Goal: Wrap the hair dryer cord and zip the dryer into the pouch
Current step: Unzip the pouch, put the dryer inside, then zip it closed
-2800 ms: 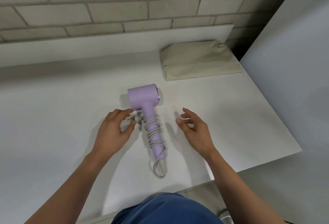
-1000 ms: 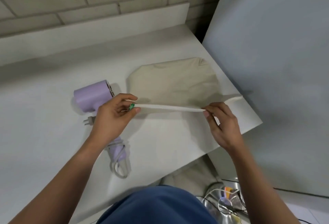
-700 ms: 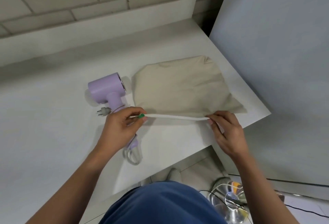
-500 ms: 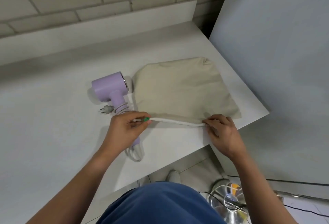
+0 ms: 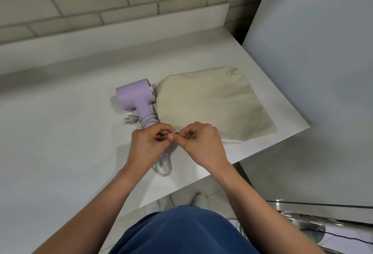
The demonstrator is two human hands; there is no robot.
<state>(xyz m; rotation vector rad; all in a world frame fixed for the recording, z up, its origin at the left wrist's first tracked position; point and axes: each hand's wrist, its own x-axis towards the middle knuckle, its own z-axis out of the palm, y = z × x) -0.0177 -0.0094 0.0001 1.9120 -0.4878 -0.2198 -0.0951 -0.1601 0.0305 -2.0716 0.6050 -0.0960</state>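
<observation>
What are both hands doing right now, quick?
Left hand: pinching the pouch corner beside the green zipper pull.
Right hand: pinching the green zipper pull.

Hair dryer (image 5: 135, 97) on table (image 5: 60, 132), pouch (image 5: 210, 104) just right of it.

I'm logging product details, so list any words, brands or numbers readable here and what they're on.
None readable. The lilac hair dryer, the beige pouch and its small green tab show no print, logo or number in this view.
</observation>
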